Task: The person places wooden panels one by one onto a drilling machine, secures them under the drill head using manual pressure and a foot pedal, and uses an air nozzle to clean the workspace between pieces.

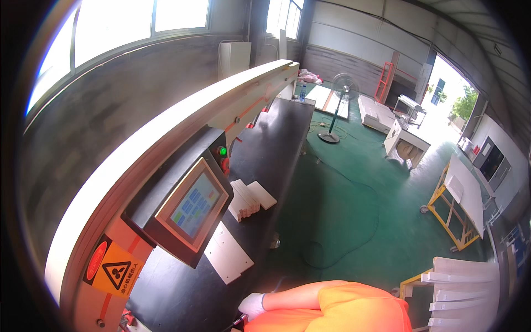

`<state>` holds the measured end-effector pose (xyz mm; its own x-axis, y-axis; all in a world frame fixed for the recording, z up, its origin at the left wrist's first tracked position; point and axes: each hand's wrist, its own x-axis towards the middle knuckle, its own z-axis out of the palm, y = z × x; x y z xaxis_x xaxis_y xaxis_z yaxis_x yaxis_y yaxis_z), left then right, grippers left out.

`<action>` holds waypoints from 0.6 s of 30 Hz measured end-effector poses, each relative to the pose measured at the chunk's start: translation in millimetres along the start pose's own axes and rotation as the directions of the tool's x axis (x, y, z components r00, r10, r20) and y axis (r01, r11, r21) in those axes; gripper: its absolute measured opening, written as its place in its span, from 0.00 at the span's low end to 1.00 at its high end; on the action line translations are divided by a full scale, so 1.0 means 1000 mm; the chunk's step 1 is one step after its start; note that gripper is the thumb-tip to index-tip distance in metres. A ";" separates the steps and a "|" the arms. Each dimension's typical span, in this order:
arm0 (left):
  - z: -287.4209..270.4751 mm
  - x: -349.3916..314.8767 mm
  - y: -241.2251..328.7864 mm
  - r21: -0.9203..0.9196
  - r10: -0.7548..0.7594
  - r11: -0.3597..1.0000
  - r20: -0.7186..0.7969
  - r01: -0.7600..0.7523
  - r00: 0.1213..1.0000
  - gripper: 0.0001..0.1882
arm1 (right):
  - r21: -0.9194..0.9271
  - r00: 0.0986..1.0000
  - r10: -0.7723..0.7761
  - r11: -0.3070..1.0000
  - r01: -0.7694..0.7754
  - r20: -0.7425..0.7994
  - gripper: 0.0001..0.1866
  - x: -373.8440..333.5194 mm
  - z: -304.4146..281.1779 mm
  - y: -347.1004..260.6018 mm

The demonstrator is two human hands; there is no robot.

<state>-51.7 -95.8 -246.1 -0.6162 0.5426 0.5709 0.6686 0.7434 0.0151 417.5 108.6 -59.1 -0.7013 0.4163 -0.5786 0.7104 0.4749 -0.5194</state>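
White-gloved right hand (253, 305): fingers holding dark rod (240, 321); blue bottle (302, 93), contents unclear.

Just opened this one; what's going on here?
A person in an orange top has their gloved right hand by the black bench, at a thin dark thing too unclear to identify. The left hand is out of view. Further along the bench lie a white board and some pale strips, near a lit screen.

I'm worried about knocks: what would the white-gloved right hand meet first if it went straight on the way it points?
Probably the flat black tabletop: the white-gloved right hand points leftward across it, though its height above the surface is unclear.
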 end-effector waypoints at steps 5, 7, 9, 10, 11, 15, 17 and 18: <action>0.010 -0.007 0.004 0.035 -0.047 0.998 0.066 0.045 0.997 0.35 | -0.035 1.000 -0.021 0.999 0.022 0.021 0.19 0.010 0.010 0.009; 0.014 -0.010 0.004 -0.001 -0.046 0.999 0.042 0.046 0.998 0.35 | -0.046 0.999 -0.015 0.999 0.017 0.043 0.20 0.003 -0.001 -0.001; 0.014 -0.010 -0.002 -0.029 -0.058 0.998 0.011 0.058 0.998 0.36 | -0.070 0.998 -0.021 0.997 0.025 0.060 0.20 -0.002 -0.013 -0.007; 0.017 -0.010 -0.005 -0.042 -0.067 0.997 -0.007 0.066 0.998 0.37 | -0.087 0.998 -0.028 0.996 0.033 0.065 0.21 -0.002 -0.017 -0.009; 0.020 -0.011 -0.003 -0.057 -0.067 0.996 -0.017 0.066 0.998 0.37 | -0.096 0.997 -0.027 0.995 0.034 0.071 0.21 -0.001 -0.015 -0.009; 0.006 -0.011 0.000 -0.015 -0.225 0.972 0.237 0.235 0.945 0.36 | -0.159 0.995 -0.056 0.985 0.069 0.086 0.24 0.008 -0.014 -0.009; -0.023 0.005 0.024 -0.017 -0.274 0.955 0.335 0.296 0.902 0.38 | -0.181 0.994 -0.041 0.982 0.059 0.099 0.26 0.010 -0.010 -0.003; -0.024 0.009 0.020 -0.001 -0.243 0.966 0.327 0.257 0.913 0.39 | -0.150 0.993 -0.019 0.988 0.036 0.114 0.26 0.005 -0.015 -0.007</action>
<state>-33.3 -85.4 -221.1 -0.8611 0.4432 0.2491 0.4882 0.8576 0.1618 408.2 118.5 -48.8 -0.7035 0.3161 -0.6365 0.6677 0.6007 -0.4397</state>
